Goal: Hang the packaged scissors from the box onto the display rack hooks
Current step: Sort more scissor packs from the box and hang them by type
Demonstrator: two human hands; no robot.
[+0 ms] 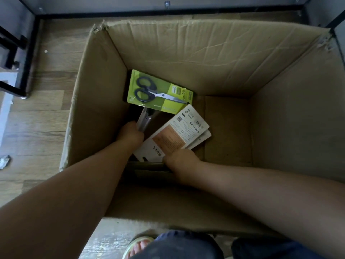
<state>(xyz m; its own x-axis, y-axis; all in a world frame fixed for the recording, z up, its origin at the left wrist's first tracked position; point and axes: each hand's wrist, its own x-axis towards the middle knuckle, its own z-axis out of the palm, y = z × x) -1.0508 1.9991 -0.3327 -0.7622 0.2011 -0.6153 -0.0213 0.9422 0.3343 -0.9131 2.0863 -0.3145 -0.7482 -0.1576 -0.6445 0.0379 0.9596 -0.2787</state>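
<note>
floor: wood-look planks (37, 116) | far: grey wall (130, 2) | left: black metal frame (28, 58)

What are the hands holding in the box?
Left hand grips a clear pack by its near end. Right hand holds the white pack by its near edge.

Dim, soft, wide-angle edge distortion

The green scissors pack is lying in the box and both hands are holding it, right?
Not quite. The green scissors pack does lie in the box, but no hand touches it. In the head view, the left hand and right hand hold other packs.
</note>
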